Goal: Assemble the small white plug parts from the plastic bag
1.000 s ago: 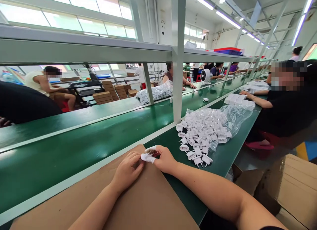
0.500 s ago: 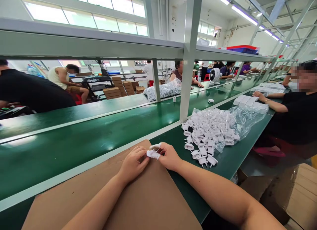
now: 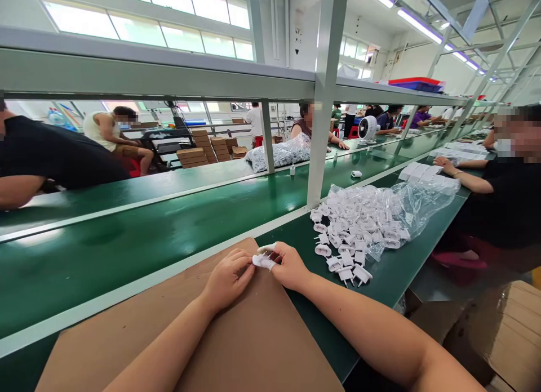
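Note:
Over the front corner of a brown cardboard sheet (image 3: 249, 335), my two hands meet at the fingertips. My left hand (image 3: 228, 279) is closed, its fingers curled toward the right thumb. White covers wrap the thumb and index finger of my right hand (image 3: 291, 269), which are pinched together. Whatever lies between the fingertips is hidden or too small to make out against the white covers. To the right of my right hand lies a heap of white two-pin plug pieces (image 3: 359, 217), some loose at its near edge, others under a clear plastic bag (image 3: 426, 197).
A green conveyor belt (image 3: 139, 245) runs beyond the cardboard, carrying a few small white pieces. A metal post (image 3: 323, 127) rises behind the heap and supports a long shelf (image 3: 169, 76). A co-worker in black (image 3: 502, 183) sits at the right. Cardboard boxes (image 3: 515, 330) stand below the table.
Small white pieces on the belt have shifted slightly left. My hands stay almost in place, fingertips still together. At the far left, a co-worker's arm has come into view.

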Available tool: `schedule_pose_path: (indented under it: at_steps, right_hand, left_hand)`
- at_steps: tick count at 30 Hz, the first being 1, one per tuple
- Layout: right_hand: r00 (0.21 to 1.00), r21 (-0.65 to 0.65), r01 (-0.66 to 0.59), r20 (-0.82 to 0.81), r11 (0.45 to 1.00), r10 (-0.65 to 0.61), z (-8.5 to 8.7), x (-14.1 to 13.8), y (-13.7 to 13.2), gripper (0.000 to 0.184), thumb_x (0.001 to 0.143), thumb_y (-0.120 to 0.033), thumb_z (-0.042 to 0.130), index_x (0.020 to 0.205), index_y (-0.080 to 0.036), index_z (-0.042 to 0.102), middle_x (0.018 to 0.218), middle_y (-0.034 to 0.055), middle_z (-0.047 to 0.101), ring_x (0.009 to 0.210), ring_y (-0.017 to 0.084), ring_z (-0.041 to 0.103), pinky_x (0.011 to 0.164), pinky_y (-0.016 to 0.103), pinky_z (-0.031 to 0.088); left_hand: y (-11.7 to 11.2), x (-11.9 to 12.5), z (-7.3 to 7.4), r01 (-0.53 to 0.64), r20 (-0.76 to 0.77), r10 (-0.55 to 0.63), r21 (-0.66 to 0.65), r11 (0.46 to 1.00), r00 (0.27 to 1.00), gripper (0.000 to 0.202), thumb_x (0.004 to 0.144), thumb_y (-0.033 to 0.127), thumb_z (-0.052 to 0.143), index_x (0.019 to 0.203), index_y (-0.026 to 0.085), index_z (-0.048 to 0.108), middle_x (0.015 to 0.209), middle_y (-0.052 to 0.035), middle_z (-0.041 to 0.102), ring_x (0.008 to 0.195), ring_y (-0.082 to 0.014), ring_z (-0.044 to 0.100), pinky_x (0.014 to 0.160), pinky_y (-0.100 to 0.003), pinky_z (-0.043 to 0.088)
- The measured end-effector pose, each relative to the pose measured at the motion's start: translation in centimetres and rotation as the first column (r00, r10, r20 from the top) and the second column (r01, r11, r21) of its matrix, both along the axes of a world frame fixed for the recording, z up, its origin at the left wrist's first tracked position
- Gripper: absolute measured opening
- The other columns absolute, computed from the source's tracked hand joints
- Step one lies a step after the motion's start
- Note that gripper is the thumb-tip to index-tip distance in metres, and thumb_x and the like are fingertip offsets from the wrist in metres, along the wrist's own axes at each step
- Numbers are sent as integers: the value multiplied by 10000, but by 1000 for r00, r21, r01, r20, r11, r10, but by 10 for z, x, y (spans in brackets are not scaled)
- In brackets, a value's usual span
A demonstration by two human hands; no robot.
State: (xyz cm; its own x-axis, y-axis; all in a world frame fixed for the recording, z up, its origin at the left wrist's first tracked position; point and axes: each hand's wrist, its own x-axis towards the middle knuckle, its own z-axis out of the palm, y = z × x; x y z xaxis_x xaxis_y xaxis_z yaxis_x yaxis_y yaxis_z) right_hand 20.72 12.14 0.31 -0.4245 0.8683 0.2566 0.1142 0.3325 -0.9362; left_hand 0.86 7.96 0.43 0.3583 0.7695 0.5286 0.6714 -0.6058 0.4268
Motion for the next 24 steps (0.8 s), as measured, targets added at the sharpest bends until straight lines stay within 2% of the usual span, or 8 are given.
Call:
schedule_pose_path:
  at_steps: [17, 24]
  right_hand:
    - [999, 2, 13, 31, 1000, -13, -2, 0, 1, 419, 783, -527, 797, 1068, -222, 764, 978, 47, 724, 792, 173, 630, 723, 307, 503]
    - [1000, -76, -7, 1, 997, 7, 1, 0, 0, 451, 765, -539, 804, 1065, -206, 753, 957, 53, 730, 794, 180, 645, 736, 317, 511]
  left_hand:
    - [0, 0, -1, -20, 6, 20, -14, 1000, 1000, 237, 999, 256, 480, 927, 211, 701, 955, -72, 707, 937, -215, 630, 838, -362, 521]
    - [-1, 1, 1, -49, -8, 49, -3, 999, 999, 237, 992, 252, 487, 940, 211, 715, 952, -67, 712, 932, -215, 634, 845, -368, 528]
